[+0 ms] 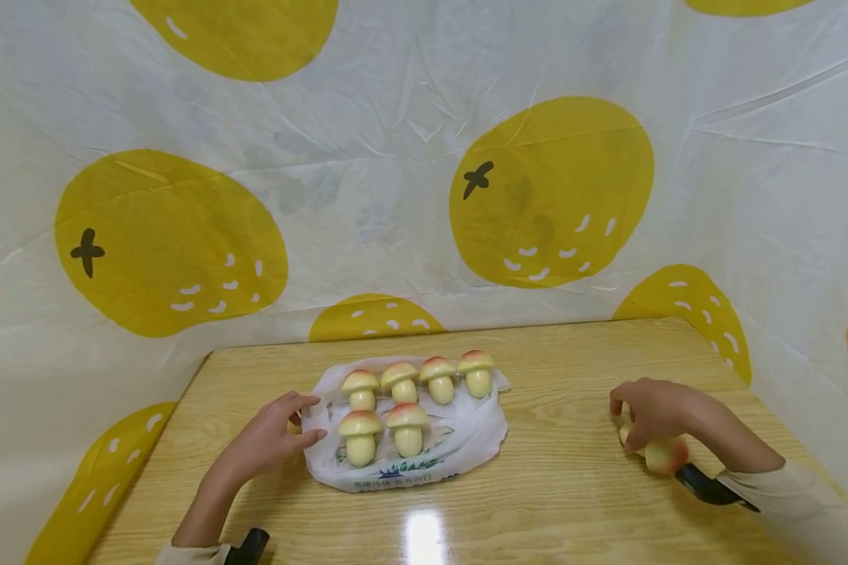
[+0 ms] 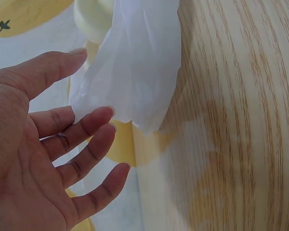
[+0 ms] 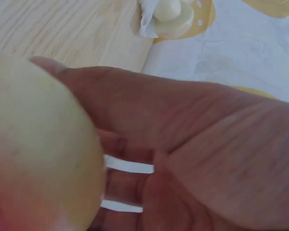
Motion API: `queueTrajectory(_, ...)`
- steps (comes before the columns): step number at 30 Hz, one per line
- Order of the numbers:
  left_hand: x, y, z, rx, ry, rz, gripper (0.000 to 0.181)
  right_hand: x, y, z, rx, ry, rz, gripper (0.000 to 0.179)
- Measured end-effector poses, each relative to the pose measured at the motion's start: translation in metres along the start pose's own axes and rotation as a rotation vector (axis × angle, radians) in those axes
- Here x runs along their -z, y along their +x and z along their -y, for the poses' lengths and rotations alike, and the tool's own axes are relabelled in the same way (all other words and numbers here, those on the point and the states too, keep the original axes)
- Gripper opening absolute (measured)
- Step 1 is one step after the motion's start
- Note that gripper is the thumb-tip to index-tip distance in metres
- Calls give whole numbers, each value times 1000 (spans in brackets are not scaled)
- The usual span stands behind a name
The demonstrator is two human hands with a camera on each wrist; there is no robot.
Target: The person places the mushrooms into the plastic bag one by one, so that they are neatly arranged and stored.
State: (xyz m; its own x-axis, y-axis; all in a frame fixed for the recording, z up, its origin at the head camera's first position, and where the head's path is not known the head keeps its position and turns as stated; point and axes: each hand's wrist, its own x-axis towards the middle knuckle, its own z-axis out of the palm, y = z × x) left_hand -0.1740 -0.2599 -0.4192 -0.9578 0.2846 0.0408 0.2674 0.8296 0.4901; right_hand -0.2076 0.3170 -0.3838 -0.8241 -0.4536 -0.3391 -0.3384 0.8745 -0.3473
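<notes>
My right hand (image 1: 653,412) grips the stem of a toy mushroom (image 1: 667,455) on the right side of the table. The mushroom's round, pale yellow and reddish cap (image 3: 38,144) fills the left of the right wrist view. At the left edge of a white plastic bag (image 1: 466,451), my left hand (image 1: 272,439) has its thumb and fingers spread apart. In the left wrist view its fingertips (image 2: 106,113) are right at the bag's edge, with the index fingertip hidden behind the plastic. Several more toy mushrooms lie on the bag in two rows, including one front mushroom (image 1: 408,439).
The wooden table (image 1: 551,502) carries the bag left of its middle. Behind and at both sides hangs a white sheet (image 1: 381,212) printed with big yellow fruits. Black straps cross both wrists, and light glares off the table's near part.
</notes>
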Motion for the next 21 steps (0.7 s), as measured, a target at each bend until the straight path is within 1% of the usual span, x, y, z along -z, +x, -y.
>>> queueTrajectory(2, 0, 0, 0, 1, 0, 3, 58, 0, 2, 1, 23, 35, -4, 37)
queueTrajectory(5, 0, 0, 0, 4, -5, 6, 59, 0, 6, 5, 90, 99, -37, 36)
queueTrajectory(9, 0, 0, -2, 9, -11, 6, 58, -2, 13, 14, 186, 175, -109, 42)
queueTrajectory(11, 1, 0, -2, 12, -13, 6, 58, -3, 17, 18, 217, 199, -148, 44)
queueTrajectory(17, 2, -1, -3, 11, -12, 2, 58, -8, 27, 24, 297, 260, -238, 41)
queueTrajectory(19, 2, -1, -3, 9, -11, 0, 58, -9, 29, 26, 307, 269, -252, 40)
queueTrajectory(21, 3, -1, -3, 8, -11, -1, 58, -10, 29, 26, 314, 254, -258, 40)
